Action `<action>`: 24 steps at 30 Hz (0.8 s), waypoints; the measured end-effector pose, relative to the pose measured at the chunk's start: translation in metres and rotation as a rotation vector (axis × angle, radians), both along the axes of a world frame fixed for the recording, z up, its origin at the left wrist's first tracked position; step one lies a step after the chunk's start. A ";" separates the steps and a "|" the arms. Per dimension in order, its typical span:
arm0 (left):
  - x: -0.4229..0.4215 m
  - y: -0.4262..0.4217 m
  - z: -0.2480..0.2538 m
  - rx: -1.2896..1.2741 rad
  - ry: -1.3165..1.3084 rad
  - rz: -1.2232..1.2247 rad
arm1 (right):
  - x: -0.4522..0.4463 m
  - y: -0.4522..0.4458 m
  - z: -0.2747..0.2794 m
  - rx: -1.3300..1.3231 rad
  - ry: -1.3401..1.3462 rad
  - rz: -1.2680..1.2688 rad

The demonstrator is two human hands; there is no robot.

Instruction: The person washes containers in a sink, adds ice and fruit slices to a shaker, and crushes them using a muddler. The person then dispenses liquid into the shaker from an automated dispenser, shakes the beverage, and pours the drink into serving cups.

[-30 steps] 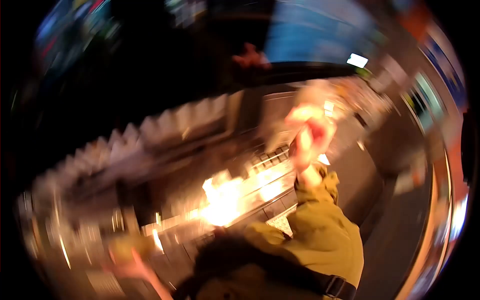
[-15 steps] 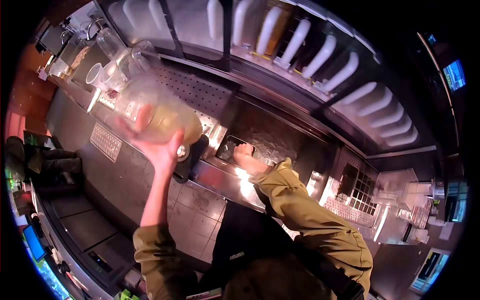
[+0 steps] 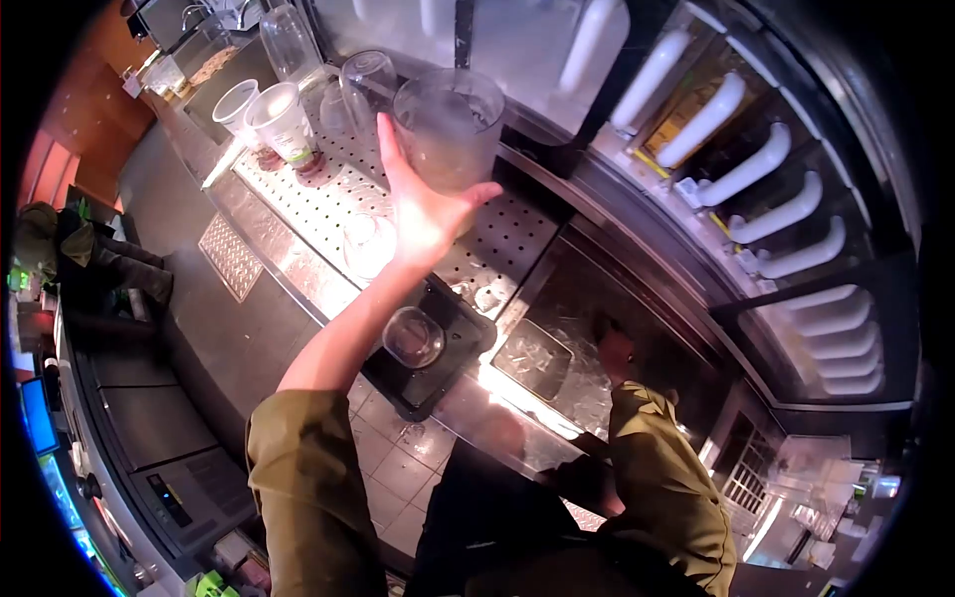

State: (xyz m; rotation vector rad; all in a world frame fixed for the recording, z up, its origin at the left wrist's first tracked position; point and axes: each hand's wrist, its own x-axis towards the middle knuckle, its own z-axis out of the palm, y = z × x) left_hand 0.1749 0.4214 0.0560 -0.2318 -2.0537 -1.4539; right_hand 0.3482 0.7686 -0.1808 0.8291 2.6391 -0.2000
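Cupping a container (image 3: 448, 124) at a perforated counter (image 3: 343, 189) beside tiled floor (image 3: 398, 458).

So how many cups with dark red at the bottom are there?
2: one cup on the left, the other cup just right of it, both left of the left hand. Others may be hidden.

1. Black cloth apron-like garment (image 3: 477, 507): centre front. Faint pale mark low down, unreadable.
2. Left of garment: loose olive-brown cloth sleeve (image 3: 313, 488), hem at forearm, soft folds. Left hand (image 3: 428, 214) bare.
3. Right of garment: matching olive-brown cloth sleeve (image 3: 667, 468), more wrinkled, bunched cuff. Right hand (image 3: 616, 348) shadowed, detail unclear.
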 end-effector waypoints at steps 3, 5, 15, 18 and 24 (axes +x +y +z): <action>0.018 -0.015 0.008 -0.070 -0.014 0.013 | 0.001 -0.003 -0.041 -0.056 0.004 0.027; 0.017 -0.025 0.036 -0.252 0.008 -0.008 | -0.007 -0.011 -0.052 -0.095 0.024 0.060; -0.035 -0.018 0.156 -1.193 -0.555 -0.480 | -0.033 -0.004 -0.043 -0.420 0.325 0.252; -0.024 -0.013 0.148 -1.177 -0.553 -0.234 | -0.035 0.013 0.002 -0.395 0.352 0.314; -0.036 -0.029 0.124 -0.846 -0.418 -0.364 | -0.043 0.018 0.177 -0.247 0.297 0.354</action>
